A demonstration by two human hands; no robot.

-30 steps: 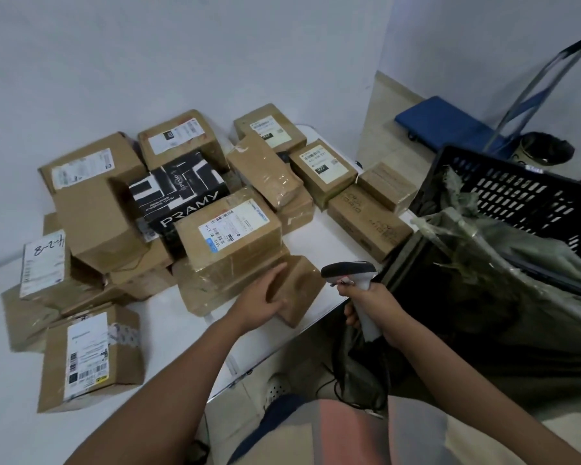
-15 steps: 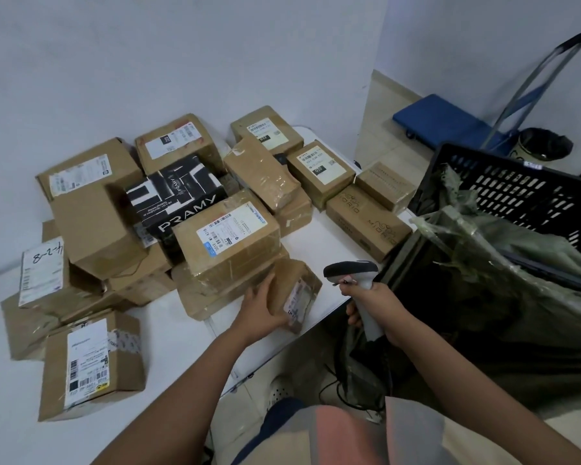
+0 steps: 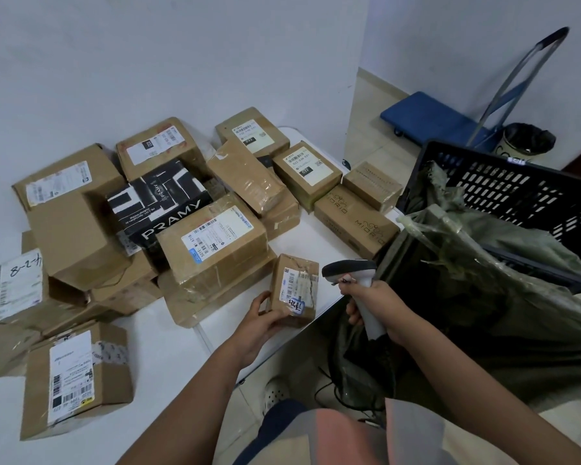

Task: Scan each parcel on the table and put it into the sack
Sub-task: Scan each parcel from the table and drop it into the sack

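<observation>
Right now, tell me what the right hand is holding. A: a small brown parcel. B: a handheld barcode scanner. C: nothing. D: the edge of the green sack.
B: the right hand grips the handle of the barcode scanner, its head turned toward the small parcel held by the left hand.

Brown parcels (image 3: 212,250); black-white box (image 3: 155,203); green sack (image 3: 483,297).

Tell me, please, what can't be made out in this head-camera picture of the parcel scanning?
- Small parcel, head view: label faces up, but its print is too small to read; the left hand covers its near corner.
- Scanner: the right hand hides the trigger, and the window faces away.
- Sack: its inside is dark, contents unseen.
- Lower boxes in the pile: labels buried under upper boxes.
</observation>
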